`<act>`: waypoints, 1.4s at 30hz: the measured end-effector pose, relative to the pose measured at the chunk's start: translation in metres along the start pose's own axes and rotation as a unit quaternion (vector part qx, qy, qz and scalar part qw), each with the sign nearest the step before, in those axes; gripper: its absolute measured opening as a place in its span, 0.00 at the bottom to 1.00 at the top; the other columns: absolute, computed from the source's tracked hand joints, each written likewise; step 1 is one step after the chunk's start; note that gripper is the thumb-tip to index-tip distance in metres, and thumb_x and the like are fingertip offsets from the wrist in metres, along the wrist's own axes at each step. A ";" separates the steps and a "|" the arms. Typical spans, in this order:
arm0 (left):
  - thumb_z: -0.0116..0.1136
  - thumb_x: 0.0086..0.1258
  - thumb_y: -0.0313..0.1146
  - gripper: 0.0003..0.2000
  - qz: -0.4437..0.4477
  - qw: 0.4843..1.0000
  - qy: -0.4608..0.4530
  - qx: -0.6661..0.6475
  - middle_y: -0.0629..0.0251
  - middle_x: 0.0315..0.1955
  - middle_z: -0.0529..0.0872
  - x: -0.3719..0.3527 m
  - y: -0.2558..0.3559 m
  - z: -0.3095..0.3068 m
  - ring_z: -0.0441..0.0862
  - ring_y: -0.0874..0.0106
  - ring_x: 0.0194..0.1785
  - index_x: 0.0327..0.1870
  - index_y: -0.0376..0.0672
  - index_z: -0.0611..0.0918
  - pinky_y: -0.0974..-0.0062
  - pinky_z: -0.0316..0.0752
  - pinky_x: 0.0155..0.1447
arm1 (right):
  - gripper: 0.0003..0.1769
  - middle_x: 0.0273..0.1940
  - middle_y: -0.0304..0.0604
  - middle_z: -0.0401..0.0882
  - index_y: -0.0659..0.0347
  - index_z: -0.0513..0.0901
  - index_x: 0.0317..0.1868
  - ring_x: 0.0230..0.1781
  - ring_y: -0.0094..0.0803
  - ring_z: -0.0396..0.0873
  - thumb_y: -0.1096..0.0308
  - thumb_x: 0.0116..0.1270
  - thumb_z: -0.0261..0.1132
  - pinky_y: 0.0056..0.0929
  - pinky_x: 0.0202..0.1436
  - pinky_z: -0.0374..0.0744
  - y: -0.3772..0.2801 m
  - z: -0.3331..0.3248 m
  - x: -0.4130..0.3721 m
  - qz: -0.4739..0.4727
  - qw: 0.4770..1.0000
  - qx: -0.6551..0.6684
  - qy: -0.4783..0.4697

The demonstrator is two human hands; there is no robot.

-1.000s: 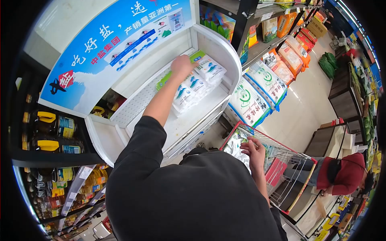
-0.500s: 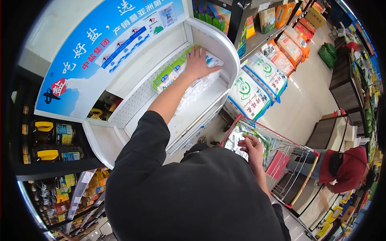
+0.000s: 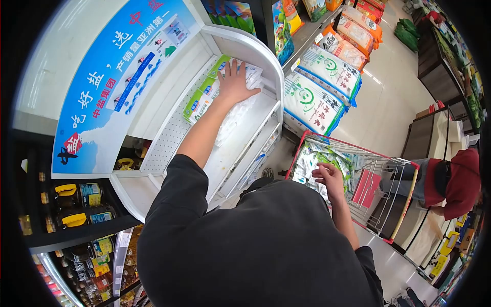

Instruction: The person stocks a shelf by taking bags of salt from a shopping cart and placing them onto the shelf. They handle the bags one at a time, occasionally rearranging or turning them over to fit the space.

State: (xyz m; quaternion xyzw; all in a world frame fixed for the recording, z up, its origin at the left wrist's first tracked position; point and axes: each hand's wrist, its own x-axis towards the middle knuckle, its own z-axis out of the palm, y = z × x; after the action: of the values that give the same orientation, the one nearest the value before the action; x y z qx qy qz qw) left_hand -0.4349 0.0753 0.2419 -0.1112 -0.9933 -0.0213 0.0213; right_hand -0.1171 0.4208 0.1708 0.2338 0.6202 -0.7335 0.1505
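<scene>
My left hand [image 3: 236, 86] lies with fingers spread on green-and-white packets of salt [image 3: 203, 97] inside a white display stand [image 3: 169, 140]. The packets sit in a row against the stand's perforated strip, and the palm hides some of them. Crumpled clear plastic [image 3: 230, 125] lies beside them on the stand's floor. My right hand [image 3: 330, 179] hovers over a shopping cart [image 3: 381, 158], its fingers loosely bent and apart, with nothing visible in them. Many similar white-and-green packets [image 3: 307, 162] are heaped in the cart.
Large rice bags [image 3: 314, 102] are stacked right of the stand, with orange bags [image 3: 342, 49] beyond. Oil bottles [image 3: 76, 197] fill the shelves at left. A person in a red top [image 3: 460, 176] stands past the cart.
The view has turned, so the stand and cart sit differently in it. My left hand stays on the packets with fingers spread. More of the cart's heap shows beside my right hand.
</scene>
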 end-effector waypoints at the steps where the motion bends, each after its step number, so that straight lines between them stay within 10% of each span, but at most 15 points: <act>1: 0.72 0.57 0.70 0.59 -0.010 1.000 0.022 0.014 0.40 0.83 0.57 0.001 0.000 0.003 0.50 0.42 0.87 0.84 0.41 0.61 0.39 0.49 0.85 | 0.19 0.47 0.56 0.90 0.70 0.81 0.62 0.48 0.38 0.90 0.64 0.81 0.63 0.33 0.49 0.87 0.006 -0.010 0.006 0.000 1.000 0.003 0.001; 8: 0.71 0.61 0.67 0.56 0.083 0.993 0.090 0.008 0.41 0.82 0.62 0.031 -0.039 0.066 0.54 0.45 0.86 0.81 0.34 0.63 0.39 0.53 0.83 | 0.23 0.43 0.52 0.92 0.69 0.83 0.60 0.41 0.34 0.91 0.58 0.78 0.69 0.32 0.43 0.87 0.102 -0.093 0.010 0.051 0.994 -0.024 0.096; 12: 0.73 0.63 0.61 0.50 0.075 0.983 0.094 0.141 0.43 0.78 0.68 -0.035 0.042 0.008 0.61 0.46 0.83 0.79 0.34 0.67 0.41 0.58 0.82 | 0.17 0.38 0.51 0.93 0.70 0.86 0.54 0.36 0.32 0.92 0.64 0.75 0.67 0.29 0.38 0.88 0.165 -0.142 0.013 0.093 0.976 0.010 0.196; 16: 0.76 0.64 0.46 0.34 0.257 0.953 0.147 0.068 0.49 0.72 0.77 -0.103 0.092 0.016 0.73 0.51 0.75 0.68 0.38 0.78 0.47 0.68 0.76 | 0.14 0.37 0.47 0.92 0.68 0.85 0.52 0.33 0.29 0.90 0.64 0.76 0.67 0.29 0.35 0.86 0.228 -0.185 0.025 0.101 0.958 0.006 0.268; 20: 0.76 0.64 0.41 0.24 0.300 0.950 -0.033 -0.085 0.52 0.62 0.85 -0.170 0.148 0.070 0.81 0.52 0.65 0.56 0.38 0.85 0.55 0.74 0.70 | 0.17 0.36 0.47 0.91 0.68 0.85 0.54 0.32 0.29 0.90 0.65 0.73 0.70 0.28 0.34 0.87 0.306 -0.227 0.055 0.155 0.946 0.020 0.283; 25: 0.75 0.65 0.37 0.21 0.272 0.911 -0.288 -0.118 0.53 0.52 0.88 -0.225 0.169 0.131 0.85 0.53 0.56 0.55 0.36 0.85 0.56 0.78 0.60 | 0.33 0.55 0.61 0.88 0.66 0.82 0.63 0.54 0.50 0.89 0.57 0.61 0.78 0.44 0.59 0.85 0.353 -0.252 0.081 0.245 0.849 -0.286 0.369; 33: 0.73 0.68 0.37 0.19 0.180 0.906 -0.372 -0.094 0.50 0.47 0.90 -0.251 0.174 0.192 0.87 0.51 0.52 0.54 0.35 0.86 0.58 0.79 0.58 | 0.62 0.65 0.64 0.80 0.74 0.65 0.73 0.64 0.52 0.83 0.45 0.49 0.88 0.45 0.69 0.80 0.413 -0.280 0.152 0.312 0.783 -0.154 0.516; 36: 0.73 0.69 0.38 0.20 0.139 0.900 -0.404 -0.091 0.49 0.48 0.90 -0.252 0.187 0.210 0.86 0.50 0.53 0.55 0.34 0.86 0.56 0.79 0.59 | 0.64 0.67 0.61 0.79 0.79 0.62 0.74 0.62 0.47 0.83 0.47 0.52 0.89 0.42 0.66 0.81 0.548 -0.290 0.191 0.278 0.807 0.060 0.518; 39: 0.72 0.69 0.39 0.20 0.121 0.888 -0.434 -0.096 0.48 0.48 0.89 -0.253 0.206 0.227 0.86 0.49 0.54 0.56 0.34 0.85 0.55 0.79 0.60 | 0.60 0.65 0.60 0.80 0.81 0.65 0.73 0.57 0.47 0.84 0.51 0.53 0.90 0.40 0.61 0.83 0.556 -0.291 0.180 0.336 0.817 0.092 0.460; 42: 0.72 0.70 0.40 0.21 0.149 0.873 -0.444 -0.135 0.48 0.50 0.89 -0.251 0.215 0.241 0.86 0.49 0.54 0.57 0.34 0.85 0.56 0.78 0.61 | 0.64 0.64 0.72 0.78 0.84 0.66 0.69 0.64 0.53 0.82 0.46 0.46 0.91 0.41 0.67 0.81 0.475 -0.253 0.190 0.373 0.704 0.203 0.569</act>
State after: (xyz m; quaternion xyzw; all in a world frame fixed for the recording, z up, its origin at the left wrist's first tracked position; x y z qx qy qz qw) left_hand -0.1514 0.2404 -0.0027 -0.2574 -0.8572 -0.1004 -0.4345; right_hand 0.0046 0.5940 -0.3597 0.8439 0.2861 -0.4534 -0.0210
